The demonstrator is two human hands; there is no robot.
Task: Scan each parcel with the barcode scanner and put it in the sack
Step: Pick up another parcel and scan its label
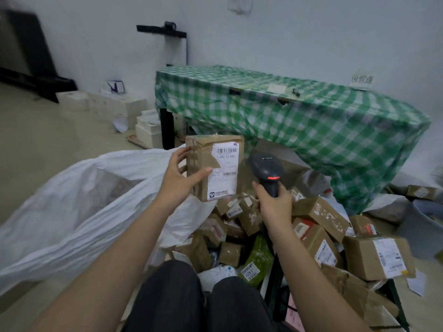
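Note:
My left hand grips a brown cardboard parcel upright in the middle of the view, thumb across its front, white barcode label facing me. To its right my right hand holds the black barcode scanner by its handle; the head points up toward the parcel and a red light shows on it. The big white sack lies open at the left, its mouth just under the held parcel. A heap of parcels spreads over the floor below and to the right.
A table under a green checked cloth stands behind the heap. White foam boxes line the wall at the back left. A grey tub sits at the right edge. My dark-trousered knees are at the bottom.

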